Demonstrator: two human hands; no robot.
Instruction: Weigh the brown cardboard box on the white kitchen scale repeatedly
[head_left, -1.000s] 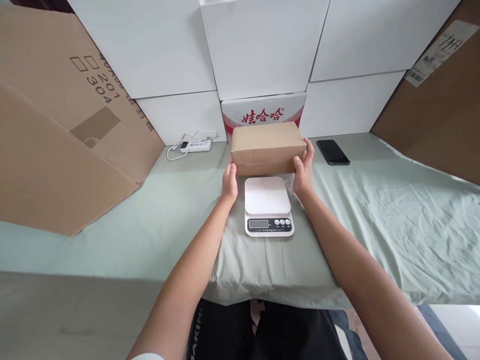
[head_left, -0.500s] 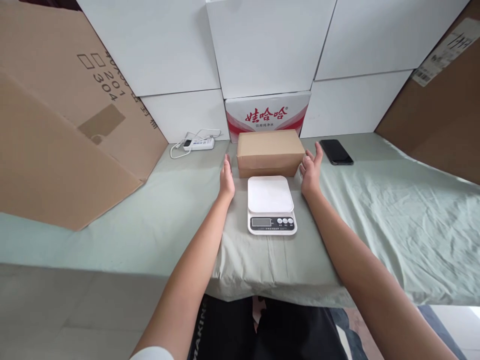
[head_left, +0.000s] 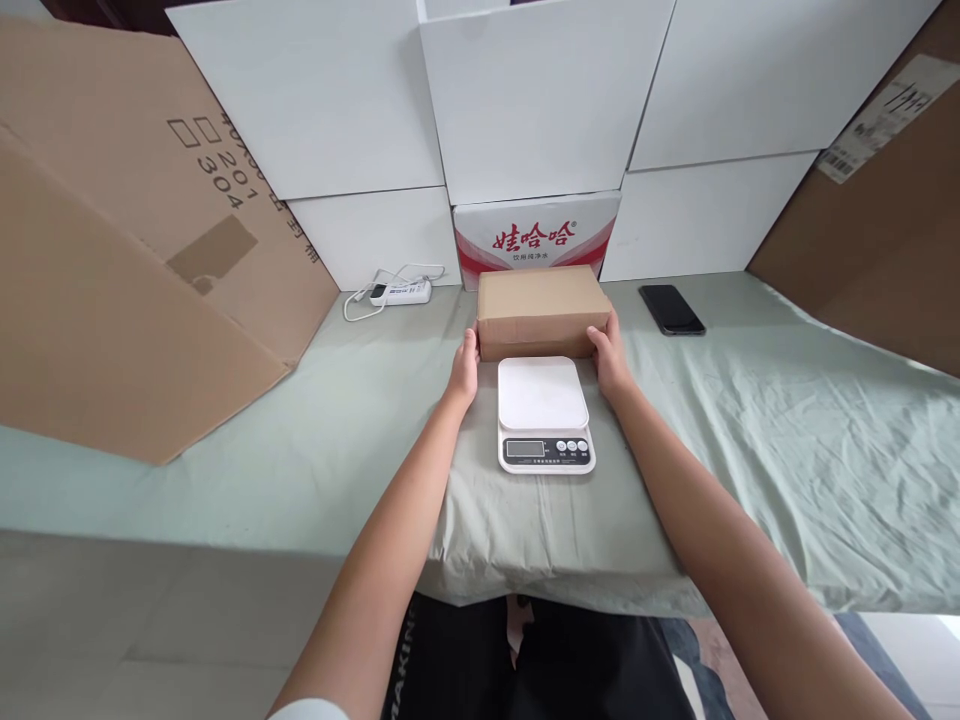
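Note:
A brown cardboard box [head_left: 541, 295] sits on the cloth-covered table, behind a white kitchen scale [head_left: 544, 395]. My left hand [head_left: 466, 367] presses against the left end of the box, its fingers partly hidden along the side. At the right end, my right hand [head_left: 609, 355] grips the box, thumb on the front face and fingers along the side. Between my forearms lies the scale, its platform bare, with a display and round buttons facing me. The display looks blank.
White panels and a red-and-white printed carton [head_left: 536, 235] stand at the back. A white power strip with a cable [head_left: 401, 292] lies back left, a black phone [head_left: 672, 310] back right. Large cardboard sheets [head_left: 112, 260] flank the table [head_left: 360, 430] on both sides.
Both hands have closed in on the box from its two sides. My right hand's raised fingers have come down onto its right end; my left hand now touches its left end.

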